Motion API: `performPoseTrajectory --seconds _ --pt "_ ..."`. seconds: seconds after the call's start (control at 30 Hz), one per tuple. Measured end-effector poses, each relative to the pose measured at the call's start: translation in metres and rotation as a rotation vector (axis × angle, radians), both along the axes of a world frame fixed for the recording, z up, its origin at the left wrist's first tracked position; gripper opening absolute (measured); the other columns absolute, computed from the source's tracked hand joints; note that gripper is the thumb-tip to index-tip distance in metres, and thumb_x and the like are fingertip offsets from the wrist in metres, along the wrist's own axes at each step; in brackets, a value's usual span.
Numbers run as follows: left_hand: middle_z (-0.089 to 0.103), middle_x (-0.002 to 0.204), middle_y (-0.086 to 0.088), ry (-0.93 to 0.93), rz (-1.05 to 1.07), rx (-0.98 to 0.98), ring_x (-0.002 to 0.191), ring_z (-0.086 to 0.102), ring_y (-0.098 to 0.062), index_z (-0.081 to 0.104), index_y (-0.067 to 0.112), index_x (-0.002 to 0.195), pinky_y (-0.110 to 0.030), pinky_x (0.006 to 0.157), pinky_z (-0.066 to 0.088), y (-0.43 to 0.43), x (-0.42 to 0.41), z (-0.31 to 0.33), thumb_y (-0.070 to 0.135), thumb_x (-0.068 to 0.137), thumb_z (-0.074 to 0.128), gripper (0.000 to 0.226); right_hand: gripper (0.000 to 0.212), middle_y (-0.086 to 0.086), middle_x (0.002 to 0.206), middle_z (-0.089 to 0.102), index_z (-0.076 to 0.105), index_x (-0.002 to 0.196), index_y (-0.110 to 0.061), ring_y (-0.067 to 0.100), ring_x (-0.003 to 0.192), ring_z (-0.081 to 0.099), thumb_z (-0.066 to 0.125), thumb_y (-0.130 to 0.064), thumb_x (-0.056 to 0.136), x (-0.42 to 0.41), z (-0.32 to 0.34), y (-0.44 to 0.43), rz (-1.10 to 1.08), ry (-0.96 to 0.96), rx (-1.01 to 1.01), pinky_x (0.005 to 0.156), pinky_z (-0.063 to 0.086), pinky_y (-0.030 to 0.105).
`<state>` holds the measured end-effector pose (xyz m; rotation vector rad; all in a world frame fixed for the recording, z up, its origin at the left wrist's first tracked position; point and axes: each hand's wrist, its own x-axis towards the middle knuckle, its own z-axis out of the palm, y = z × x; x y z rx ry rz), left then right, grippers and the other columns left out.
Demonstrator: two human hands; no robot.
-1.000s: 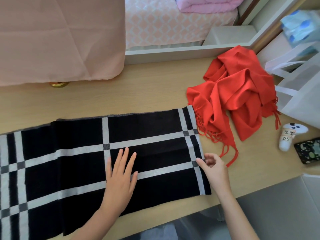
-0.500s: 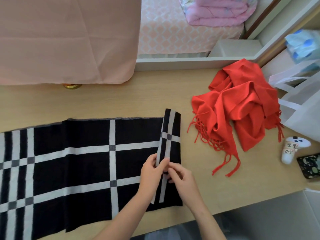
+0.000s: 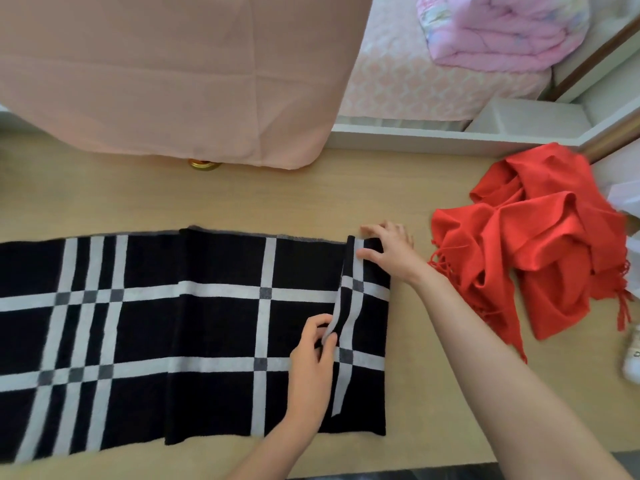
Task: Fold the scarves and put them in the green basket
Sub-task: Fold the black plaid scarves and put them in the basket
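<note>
From the head view, a black scarf (image 3: 194, 327) with pale grey crossing stripes lies spread flat along a light wooden surface (image 3: 346, 192). It runs from the left edge of the frame to just right of the middle. Its right end is turned back over itself as a narrow flap that crosses the scarf's width from the far edge to near the front edge.

The left hand (image 3: 311, 368) comes in from below. It pinches the flap's loose edge between thumb and curled fingers about halfway across the scarf and lifts that edge slightly off the layer beneath.

The right hand (image 3: 391, 254) reaches across to the far end of the flap. Its thumb lies on top of the fabric and its fingers curl over the scarf's far edge, so it appears to grip that corner.

A red scarf (image 3: 540, 244) with fringed ends lies crumpled in a heap on the surface to the right. It sits near the black one without touching it.

Behind the surface, a peach cloth (image 3: 166, 74) hangs down at upper left, with a small gold-coloured object (image 3: 204, 164) showing just under its hem. Farther back is a bed (image 3: 398, 81) with a pink patterned sheet, and a folded pink quilt (image 3: 502, 29) rests on it.
</note>
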<state>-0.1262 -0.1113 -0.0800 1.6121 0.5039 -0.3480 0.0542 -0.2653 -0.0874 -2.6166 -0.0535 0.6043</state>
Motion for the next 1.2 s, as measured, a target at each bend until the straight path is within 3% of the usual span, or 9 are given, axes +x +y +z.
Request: performPoseTrajectory --seconds 0.07,0.2,0.37,0.5,0.57,0.7,0.87,1.0,1.2 --pt "0.066 0.093 0.008 -0.026 0.029 0.0 0.079 0.061 -0.028 0.054 0.04 0.108 -0.037 0.07 0.053 0.008 -0.004 0.0 0.017 0.097 0.05 0.025 0.042 0.002 0.123 0.047 0.055 0.125 -0.023 0.024 0.125 0.029 0.063 -0.04 0.088 0.006 0.0 0.004 0.009 0.025 -0.015 0.099 0.019 0.032" --pt "0.063 0.088 -0.002 -0.06 0.091 -0.018 0.071 0.055 -0.029 0.057 0.038 0.106 -0.032 0.064 0.049 0.026 -0.009 0.005 0.014 0.097 0.05 0.026 0.021 -0.002 0.108 0.045 0.061 0.097 -0.03 0.021 0.117 0.029 0.066 -0.045 0.084 0.009 0.003 0.012 0.07 0.105 0.045 0.095 0.018 0.03" --pt "0.062 0.091 0.007 -0.103 0.177 -0.008 0.075 0.057 -0.009 0.059 0.033 0.104 -0.016 0.069 0.048 0.055 -0.015 0.015 0.008 0.097 0.049 0.028 0.046 -0.006 0.102 0.056 0.05 0.116 -0.028 0.018 0.109 0.044 0.068 -0.05 0.08 0.012 0.011 0.043 0.078 0.189 0.195 0.098 0.038 0.038" --pt "0.064 0.091 0.009 -0.18 0.279 0.012 0.078 0.058 -0.013 0.062 0.029 0.107 -0.019 0.071 0.048 0.087 -0.016 0.029 0.007 0.097 0.047 0.028 0.037 -0.005 0.102 0.058 0.062 0.108 -0.025 0.017 0.104 0.05 0.06 -0.053 0.085 0.013 0.016 0.083 0.208 0.083 0.082 0.093 0.041 0.033" --pt "0.064 0.091 0.006 -0.237 0.314 0.047 0.078 0.056 -0.019 0.063 0.027 0.107 -0.023 0.069 0.048 0.107 -0.016 0.039 0.008 0.097 0.047 0.027 0.032 -0.005 0.103 0.06 0.065 0.106 -0.025 0.016 0.103 0.052 0.061 -0.05 0.086 0.011 0.021 0.106 0.227 0.066 0.168 0.094 0.043 0.036" --pt "0.066 0.094 0.007 -0.261 0.432 0.077 0.079 0.06 -0.011 0.065 0.034 0.103 -0.016 0.069 0.048 0.156 -0.021 0.051 0.009 0.097 0.048 0.031 0.053 -0.001 0.112 0.054 0.053 0.127 -0.017 0.014 0.103 0.053 0.067 -0.045 0.084 0.008 0.03 0.162 0.241 0.123 0.22 0.091 0.044 0.028" --pt "0.069 0.096 0.008 -0.156 0.5 0.074 0.087 0.065 -0.007 0.065 0.03 0.104 -0.015 0.076 0.051 0.212 -0.038 0.034 0.007 0.096 0.049 0.029 0.057 0.001 0.107 0.055 0.052 0.122 -0.013 0.016 0.096 0.054 0.068 -0.05 0.081 0.006 0.025 0.215 0.279 0.239 0.027 0.077 0.041 0.026" --pt "0.071 0.094 0.01 0.067 0.373 0.062 0.089 0.066 -0.007 0.063 0.03 0.107 -0.019 0.076 0.052 0.242 -0.05 0.005 0.008 0.097 0.048 0.029 0.047 -0.002 0.106 0.058 0.059 0.113 -0.022 0.019 0.105 0.043 0.063 -0.056 0.082 0.002 0.018 0.235 0.477 0.097 -0.145 0.083 0.032 0.03" --pt "0.071 0.087 0.006 0.17 0.255 0.04 0.083 0.065 -0.001 0.065 0.025 0.098 -0.014 0.07 0.049 0.255 -0.052 -0.003 0.019 0.094 0.057 0.01 0.032 -0.008 0.096 0.055 0.057 0.109 -0.026 0.016 0.1 0.037 0.068 -0.042 0.084 0.003 0.013 0.259 0.533 0.131 -0.102 0.079 0.028 0.029"
